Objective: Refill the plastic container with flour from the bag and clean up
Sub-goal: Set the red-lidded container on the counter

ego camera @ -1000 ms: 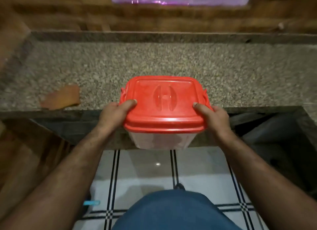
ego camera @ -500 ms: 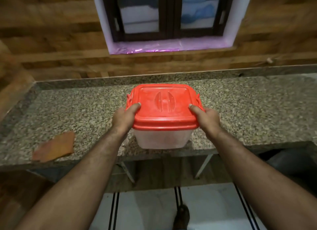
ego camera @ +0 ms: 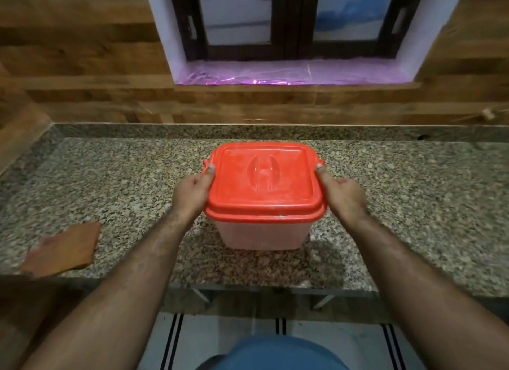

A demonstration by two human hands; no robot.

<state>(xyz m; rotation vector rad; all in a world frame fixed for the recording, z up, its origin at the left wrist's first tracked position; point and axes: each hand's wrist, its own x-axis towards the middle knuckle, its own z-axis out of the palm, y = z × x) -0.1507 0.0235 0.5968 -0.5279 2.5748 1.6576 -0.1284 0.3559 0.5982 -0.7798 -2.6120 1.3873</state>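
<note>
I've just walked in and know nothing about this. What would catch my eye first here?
The bright red lid on a clear plastic container stands out at the middle of the speckled stone counter. The left hand and the right hand grip its two sides. Behind it a dark-framed window has a shiny purple sill, and a flat brown piece lies near the counter's front left edge.

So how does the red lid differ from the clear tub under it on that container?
The red plastic lid is opaque and bright, while the translucent plastic tub is pale and see-through. The lid overhangs the tub, which narrows toward its base. The lid has a raised centre handle; the tub's wall looks plain. Both are rounded rectangles, held between the left hand and right hand.
</note>
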